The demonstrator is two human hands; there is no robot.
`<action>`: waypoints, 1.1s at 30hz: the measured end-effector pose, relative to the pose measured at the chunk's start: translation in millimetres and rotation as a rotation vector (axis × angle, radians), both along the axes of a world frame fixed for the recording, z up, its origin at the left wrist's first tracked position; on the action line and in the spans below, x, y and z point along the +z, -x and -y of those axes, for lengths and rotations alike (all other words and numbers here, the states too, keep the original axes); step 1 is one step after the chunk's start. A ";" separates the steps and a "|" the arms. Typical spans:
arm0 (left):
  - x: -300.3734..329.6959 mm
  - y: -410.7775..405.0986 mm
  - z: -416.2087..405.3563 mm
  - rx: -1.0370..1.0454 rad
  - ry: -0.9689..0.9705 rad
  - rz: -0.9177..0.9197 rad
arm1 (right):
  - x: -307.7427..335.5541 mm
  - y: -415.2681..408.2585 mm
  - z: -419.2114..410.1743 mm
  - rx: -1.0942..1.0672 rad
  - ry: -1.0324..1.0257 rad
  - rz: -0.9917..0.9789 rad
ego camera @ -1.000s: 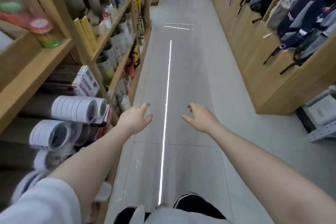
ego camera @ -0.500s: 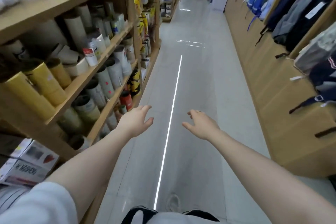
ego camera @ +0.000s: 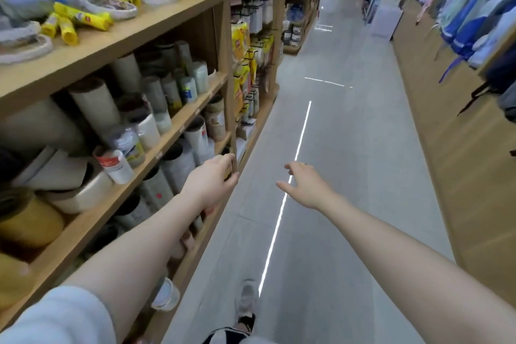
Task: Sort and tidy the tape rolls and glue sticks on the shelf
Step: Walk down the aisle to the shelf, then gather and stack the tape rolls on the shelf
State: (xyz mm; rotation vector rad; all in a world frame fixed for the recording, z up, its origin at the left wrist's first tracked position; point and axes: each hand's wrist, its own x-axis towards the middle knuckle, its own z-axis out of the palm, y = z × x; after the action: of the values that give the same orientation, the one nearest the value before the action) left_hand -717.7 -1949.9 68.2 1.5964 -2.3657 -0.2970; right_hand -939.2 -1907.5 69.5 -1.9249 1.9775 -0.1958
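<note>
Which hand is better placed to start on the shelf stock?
Left, probably. The left hand hangs right beside the wooden shelf edge, next to the rolls. The right hand is out over the aisle floor, away from any shelf. Both hold nothing.

Bright, even light; glare streak on floor (ego camera: 282,204); motion-blurred shelf (ego camera: 167,17), bowed edges.

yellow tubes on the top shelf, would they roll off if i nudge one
Probably some risk. The yellow tubes look round and lie on their sides in a loose heap near the front edge of the top shelf, so a nudged one may roll. They seem to wear glossy wrap, so perhaps slippery. They look small, likely light.
</note>
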 end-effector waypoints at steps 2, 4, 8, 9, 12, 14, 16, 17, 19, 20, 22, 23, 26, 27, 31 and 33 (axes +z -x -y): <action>1.8 7.5 43.0 0.009 -0.014 -0.002 | 1.1 5.8 44.6 0.003 -0.017 0.015; 6.0 14.8 81.8 0.010 -0.023 0.005 | 5.4 11.0 86.4 0.023 -0.027 0.021; 14.3 30.7 156.7 -0.013 -0.024 -0.004 | 14.3 24.5 165.5 0.041 0.001 0.070; 13.9 34.5 172.1 -0.015 -0.033 -0.014 | 14.1 28.4 182.1 0.043 0.000 0.080; 5.6 48.9 216.8 -0.020 -0.071 -0.035 | 7.8 44.5 233.0 0.068 -0.022 0.062; -2.8 58.2 246.8 -0.010 -0.088 -0.044 | 2.6 56.3 271.5 0.088 -0.036 0.053; -9.4 66.0 275.7 0.031 -0.057 -0.004 | -1.7 66.1 313.2 0.134 -0.042 0.044; -12.2 70.2 289.3 0.058 -0.045 0.007 | -2.7 70.1 335.1 0.168 -0.043 0.039; -17.0 78.3 315.8 0.117 -0.059 0.004 | -1.5 76.4 379.1 0.244 -0.046 0.030; -16.8 82.7 328.0 0.155 -0.072 -0.001 | -0.5 78.4 401.5 0.286 -0.047 0.024; -15.3 90.0 350.1 0.246 -0.084 -0.021 | 2.3 79.1 447.0 0.395 -0.043 0.012; -14.2 92.6 358.9 0.303 -0.088 -0.041 | 5.7 76.4 467.9 0.463 -0.040 -0.004; -10.7 94.3 372.4 0.495 -0.100 -0.082 | 21.2 53.3 516.0 0.702 -0.011 -0.035; -12.3 91.6 372.6 0.557 -0.102 -0.088 | 26.6 41.0 526.2 0.787 0.007 -0.025; -16.2 71.7 343.1 0.831 -0.118 -0.116 | 35.8 -9.6 534.9 1.062 0.032 0.038; -15.9 62.8 314.7 0.966 -0.116 -0.129 | 35.7 -31.6 523.8 1.192 0.003 0.049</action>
State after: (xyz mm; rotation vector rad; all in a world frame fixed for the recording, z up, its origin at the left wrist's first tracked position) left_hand -780.6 -2264.6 52.3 2.4384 -1.2692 -0.3017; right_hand -907.6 -2431.3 105.2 -2.6665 0.5373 0.0843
